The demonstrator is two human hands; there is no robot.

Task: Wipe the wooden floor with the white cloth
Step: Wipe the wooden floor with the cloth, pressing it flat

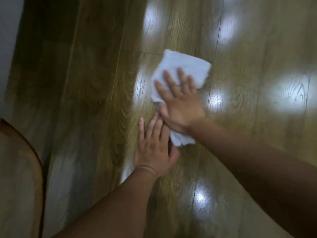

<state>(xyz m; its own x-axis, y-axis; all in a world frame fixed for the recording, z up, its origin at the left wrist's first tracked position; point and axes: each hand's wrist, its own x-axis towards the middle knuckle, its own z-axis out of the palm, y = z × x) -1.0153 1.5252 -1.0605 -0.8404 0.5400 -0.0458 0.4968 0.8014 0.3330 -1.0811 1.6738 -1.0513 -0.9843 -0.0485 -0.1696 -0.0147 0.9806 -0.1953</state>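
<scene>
A white cloth (pixel 185 66) lies flat on the glossy wooden floor (pixel 248 148) in the middle of the view. My right hand (pixel 180 103) presses down on the cloth with its fingers spread, palm flat, covering the cloth's middle. A corner of the cloth shows below my right wrist. My left hand (pixel 154 148) rests flat on the floor just beside and below, its fingertips touching my right hand and the cloth's near edge. The picture is blurred by motion.
Bright light patches reflect off the planks (pixel 291 93). A brown rounded furniture edge (pixel 20 169) fills the lower left. A pale wall or skirting (pixel 6 48) runs along the far left, with darker floor beside it.
</scene>
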